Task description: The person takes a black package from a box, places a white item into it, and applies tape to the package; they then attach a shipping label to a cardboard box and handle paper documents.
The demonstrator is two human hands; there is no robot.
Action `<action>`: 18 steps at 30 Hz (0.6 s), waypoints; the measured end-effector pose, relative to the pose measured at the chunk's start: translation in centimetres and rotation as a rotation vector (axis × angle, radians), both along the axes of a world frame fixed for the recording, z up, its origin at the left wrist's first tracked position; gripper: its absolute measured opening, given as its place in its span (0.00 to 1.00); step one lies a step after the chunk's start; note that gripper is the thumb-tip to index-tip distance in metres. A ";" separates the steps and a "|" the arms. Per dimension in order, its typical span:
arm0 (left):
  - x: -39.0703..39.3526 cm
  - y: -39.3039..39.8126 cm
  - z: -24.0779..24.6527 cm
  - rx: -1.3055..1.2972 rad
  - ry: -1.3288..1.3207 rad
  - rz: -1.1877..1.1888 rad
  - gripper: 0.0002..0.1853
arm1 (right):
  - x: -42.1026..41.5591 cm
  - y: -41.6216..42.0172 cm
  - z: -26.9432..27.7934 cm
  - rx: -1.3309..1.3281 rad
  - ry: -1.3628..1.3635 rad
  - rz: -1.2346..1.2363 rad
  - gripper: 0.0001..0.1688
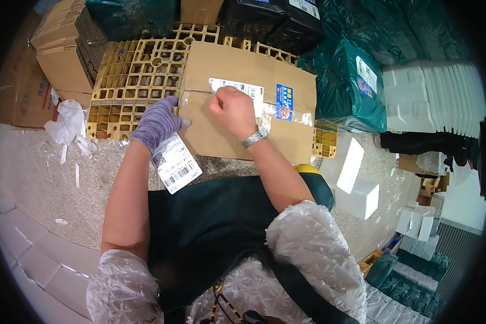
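A taped cardboard box lies before me on a yellow plastic pallet. My right hand, bare with a metal watch at the wrist, is curled into a fist over a white shipping label on the box top. The fist covers part of that label. A purple knitted glove covers my left hand, which rests at the box's left edge. Another printed label sticks out from beneath its palm; the fingers gripping it are hidden. A blue printed sticker sits right of the fist.
Folded cartons are stacked at left, beside crumpled white paper. Green wrapped parcels and a black one stand behind and right. Nested white plastic containers stand farther right. White foam pieces lie on the floor.
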State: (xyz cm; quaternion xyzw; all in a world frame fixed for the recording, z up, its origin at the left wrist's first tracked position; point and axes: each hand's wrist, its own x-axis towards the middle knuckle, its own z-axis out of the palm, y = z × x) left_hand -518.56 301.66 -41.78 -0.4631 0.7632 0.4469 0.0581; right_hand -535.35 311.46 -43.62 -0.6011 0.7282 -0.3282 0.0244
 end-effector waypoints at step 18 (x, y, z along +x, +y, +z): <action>0.1 -0.3 -0.8 -0.068 -0.013 -0.044 0.30 | -3.5 8.4 0.5 -0.204 -1.054 -0.307 0.12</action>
